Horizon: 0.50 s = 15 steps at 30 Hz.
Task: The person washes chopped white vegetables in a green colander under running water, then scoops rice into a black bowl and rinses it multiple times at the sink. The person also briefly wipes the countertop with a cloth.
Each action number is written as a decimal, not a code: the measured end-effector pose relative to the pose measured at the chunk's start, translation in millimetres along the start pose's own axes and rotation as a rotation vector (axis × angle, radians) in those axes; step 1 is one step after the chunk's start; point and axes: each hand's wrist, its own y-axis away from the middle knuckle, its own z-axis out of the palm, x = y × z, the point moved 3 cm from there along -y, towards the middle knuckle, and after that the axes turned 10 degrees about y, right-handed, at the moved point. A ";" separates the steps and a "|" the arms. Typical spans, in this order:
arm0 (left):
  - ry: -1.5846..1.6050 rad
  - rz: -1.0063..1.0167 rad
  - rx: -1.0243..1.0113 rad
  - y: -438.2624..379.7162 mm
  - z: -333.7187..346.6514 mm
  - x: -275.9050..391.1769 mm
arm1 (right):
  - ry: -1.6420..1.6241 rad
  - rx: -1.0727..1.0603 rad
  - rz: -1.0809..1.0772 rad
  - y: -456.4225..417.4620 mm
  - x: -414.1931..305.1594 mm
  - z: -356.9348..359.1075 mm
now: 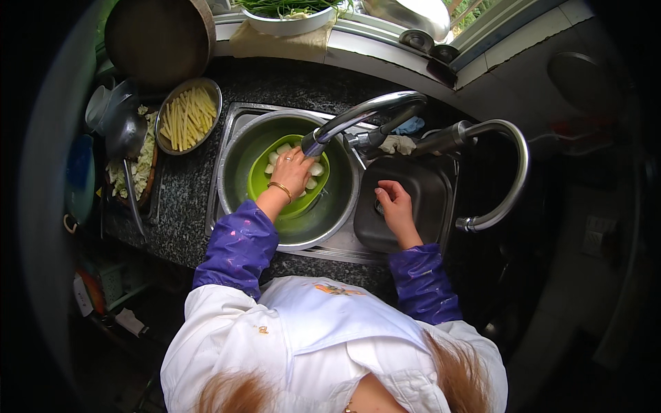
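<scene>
My left hand [293,173], with a ring and a bangle, lies palm down over white peeled chunks [316,169] in a green plastic bowl [253,178]. Its fingertips are beside the head of the chrome faucet [313,143], and whether they grip a chunk is hidden. The green bowl sits inside a large metal basin [335,227], placed over the left part of the stainless steel sink [330,253]. Over the smaller sink bowl [428,206] hangs my right hand [396,206], fingers loosely curled, thumb apart from them, nothing visible in it. The drain partly shows behind its thumb.
Left on the granite counter [181,206] are a metal bowl of pale yellow strips [188,118], chopped cabbage [135,173] and a metal ladle [131,180]. A second curved spout [521,165] arches at the right. Greens in a white bowl [289,23] stand on the windowsill.
</scene>
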 end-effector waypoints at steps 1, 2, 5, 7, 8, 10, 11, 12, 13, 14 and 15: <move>-0.033 0.010 -0.084 -3.6 0.6 3.1 | 0.005 -0.015 -0.013 -3.4 -7.2 5.5; -0.066 0.020 -0.168 -6.2 0.1 4.9 | 0.010 -0.030 -0.025 -4.8 -12.0 11.2; -0.082 -0.100 -0.455 -12.4 -8.6 4.6 | 0.003 -0.055 -0.035 -6.1 -21.7 21.4; -0.188 -0.083 -0.546 -7.4 -10.9 3.6 | 0.020 -0.044 -0.028 -4.3 -22.6 25.9; -0.188 -0.091 -0.555 -2.1 -7.4 2.6 | 0.031 -0.039 -0.018 -1.7 -20.3 26.9; -0.151 -0.092 -0.643 -9.5 -24.7 14.2 | 0.024 -0.014 0.005 1.6 -13.4 29.8; 0.129 -0.224 -0.464 -19.3 -15.2 3.6 | 0.008 0.002 0.017 2.5 -9.1 30.7; 0.404 -0.367 -0.269 -23.7 2.5 -14.5 | -0.010 0.004 0.022 3.5 -10.1 34.6; 0.673 -0.500 -0.065 -27.1 18.7 -31.8 | -0.016 -0.008 0.029 3.7 -11.5 38.0; 0.902 -0.646 0.083 -32.4 31.5 -36.5 | -0.019 -0.016 0.041 4.4 -11.4 40.1; 1.168 -0.808 0.147 -35.8 43.2 -39.7 | -0.023 -0.023 0.053 6.0 -11.1 41.7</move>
